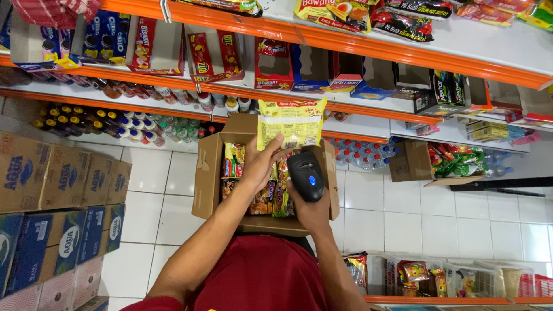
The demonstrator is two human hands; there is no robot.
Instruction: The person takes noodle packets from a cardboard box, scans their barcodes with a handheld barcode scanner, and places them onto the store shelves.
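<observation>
Holding a yellow noodle packet (291,122) up in your left hand (262,164), grip pinching its lower edge, thumb on the near face and fingers behind. Packet sits above the open cardboard box (208,173), roughly level with the shelf edge (368,109) in view. Long axis runs left to right across the frame, slightly tilted; flat printed back faces you, striped code patch near the bottom edge, just above your thumb.

Right hand (311,210) wrapped closed around a black handheld scanner (306,175), blue button up, nose aimed up and away toward the packet. Scanner lies just below and a little right of the packet; near, not touching. Packet's lower edge is the side closest to the scanner nose.

Box rests against your red shirt (259,276), packed with more snack packets (233,161). White floor tiles (368,213) below; stacked cartons (57,178) at left.
</observation>
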